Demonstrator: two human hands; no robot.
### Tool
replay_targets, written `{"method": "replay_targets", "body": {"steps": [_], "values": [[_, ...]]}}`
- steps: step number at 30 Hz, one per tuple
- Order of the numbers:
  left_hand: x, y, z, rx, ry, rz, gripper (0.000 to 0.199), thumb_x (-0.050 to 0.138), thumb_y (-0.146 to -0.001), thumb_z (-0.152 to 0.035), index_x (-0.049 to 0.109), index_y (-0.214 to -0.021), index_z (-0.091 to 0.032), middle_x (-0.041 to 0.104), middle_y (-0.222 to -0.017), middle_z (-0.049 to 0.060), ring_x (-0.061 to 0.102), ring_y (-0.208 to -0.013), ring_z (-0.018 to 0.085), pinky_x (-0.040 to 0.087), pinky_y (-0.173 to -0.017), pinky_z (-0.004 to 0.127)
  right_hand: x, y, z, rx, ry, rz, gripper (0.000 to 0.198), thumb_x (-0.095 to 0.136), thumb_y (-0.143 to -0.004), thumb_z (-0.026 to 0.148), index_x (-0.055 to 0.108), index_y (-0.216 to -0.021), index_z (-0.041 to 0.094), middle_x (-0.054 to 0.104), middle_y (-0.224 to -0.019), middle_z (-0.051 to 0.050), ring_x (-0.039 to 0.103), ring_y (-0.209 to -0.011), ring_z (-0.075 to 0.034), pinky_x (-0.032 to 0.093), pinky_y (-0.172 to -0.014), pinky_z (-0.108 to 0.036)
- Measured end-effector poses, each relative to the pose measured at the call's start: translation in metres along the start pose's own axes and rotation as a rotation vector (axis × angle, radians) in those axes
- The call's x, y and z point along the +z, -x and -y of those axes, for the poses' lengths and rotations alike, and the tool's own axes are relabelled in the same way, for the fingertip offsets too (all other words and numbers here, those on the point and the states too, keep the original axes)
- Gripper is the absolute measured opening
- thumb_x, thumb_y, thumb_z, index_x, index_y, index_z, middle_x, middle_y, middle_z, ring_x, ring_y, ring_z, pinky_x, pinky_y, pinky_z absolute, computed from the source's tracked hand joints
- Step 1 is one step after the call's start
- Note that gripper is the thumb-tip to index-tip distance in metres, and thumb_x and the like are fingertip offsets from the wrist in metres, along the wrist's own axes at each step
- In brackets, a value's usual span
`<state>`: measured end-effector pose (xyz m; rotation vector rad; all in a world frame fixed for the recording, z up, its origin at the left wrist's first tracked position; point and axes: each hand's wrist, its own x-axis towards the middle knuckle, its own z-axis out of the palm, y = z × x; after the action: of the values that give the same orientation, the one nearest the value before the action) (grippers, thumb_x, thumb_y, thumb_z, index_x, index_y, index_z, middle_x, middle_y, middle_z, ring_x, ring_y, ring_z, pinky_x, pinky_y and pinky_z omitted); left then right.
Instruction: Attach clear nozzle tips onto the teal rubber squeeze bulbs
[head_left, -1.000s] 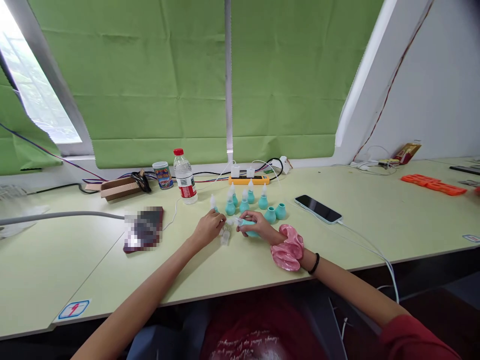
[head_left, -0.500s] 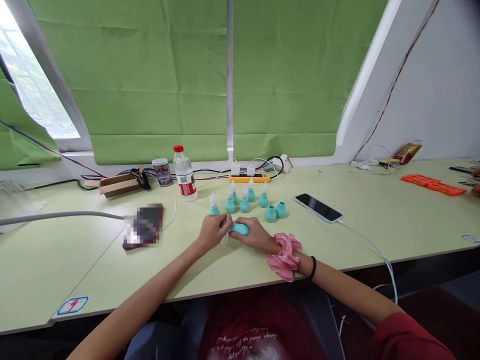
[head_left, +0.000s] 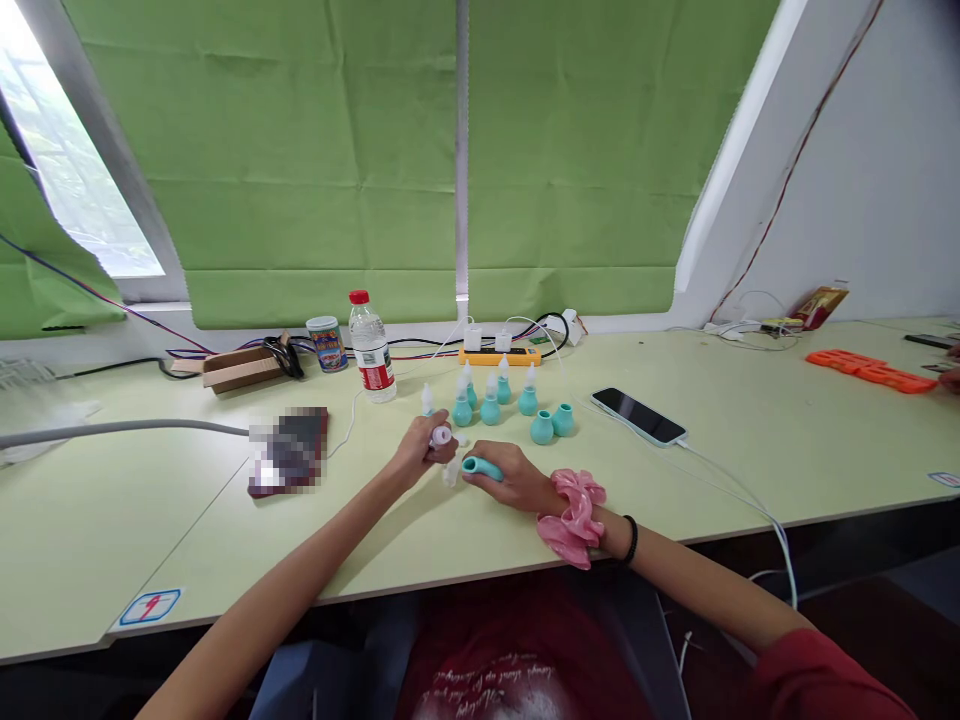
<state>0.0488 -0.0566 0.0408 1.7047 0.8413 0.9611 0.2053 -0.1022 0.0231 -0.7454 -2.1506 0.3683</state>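
My left hand [head_left: 421, 446] is closed on a translucent nozzle [head_left: 440, 436], its round open end turned toward me. Just to the right, my right hand [head_left: 514, 476] is wrapped round a teal rubber bulb [head_left: 482, 467] whose open mouth points left. The two parts are apart. On the table between the hands lie loose clear nozzle pieces [head_left: 451, 472]. Behind them several teal bulbs with clear nozzles [head_left: 490, 402] stand upright. Two bulbs without nozzles [head_left: 542, 428] sit to their right, their mouths open.
A phone [head_left: 639, 415] on a cable lies at right, with orange plastic pieces [head_left: 870, 370] beyond. A water bottle [head_left: 372, 350], a can [head_left: 327, 345] and an orange power strip [head_left: 499, 356] stand along the back. A blurred dark object [head_left: 289, 452] lies at left. Another person's hand shows at far right.
My hands have drawn apart. The left has turned so the nozzle's open end shows, and the bulb in my right hand has tilted so its mouth is visible.
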Motion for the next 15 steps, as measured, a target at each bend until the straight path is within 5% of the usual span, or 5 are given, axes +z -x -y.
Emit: {"method": "replay_targets", "body": {"steps": [4,8,15], "values": [[-0.009,-0.002,0.007,0.212,-0.581,-0.257,0.045,0.029,-0.082,-0.044,0.034,-0.047,-0.017,0.035,-0.044,-0.002,0.036,-0.043,0.009,0.026,-0.043,0.023,-0.007,-0.003,-0.006,0.068,-0.017,-0.209,0.014,0.050,-0.077,0.034,0.052,-0.081,0.020,0.053,-0.073,-0.002,0.048,-0.068,-0.016,0.037,-0.066,-0.027],[-0.011,-0.005,0.025,0.303,-1.151,-0.177,0.032,0.035,-0.082,-0.038,0.049,-0.063,-0.017,0.051,-0.063,0.004,0.048,-0.065,0.016,0.031,-0.051,0.024,-0.017,-0.008,-0.020,0.139,0.004,-0.381,0.014,0.047,-0.079,0.033,0.051,-0.081,0.020,0.052,-0.077,-0.003,0.048,-0.074,-0.017,0.036,-0.070,-0.029],[-0.006,-0.002,0.025,0.320,-1.285,-0.169,0.029,0.026,-0.086,-0.031,0.052,-0.089,-0.017,0.051,-0.083,0.007,0.047,-0.081,0.019,0.039,-0.062,0.028,-0.039,-0.012,-0.032,0.135,0.182,-0.492,0.017,0.048,-0.078,0.033,0.056,-0.084,0.019,0.046,-0.080,-0.004,0.047,-0.076,-0.016,0.038,-0.071,-0.028]]}}
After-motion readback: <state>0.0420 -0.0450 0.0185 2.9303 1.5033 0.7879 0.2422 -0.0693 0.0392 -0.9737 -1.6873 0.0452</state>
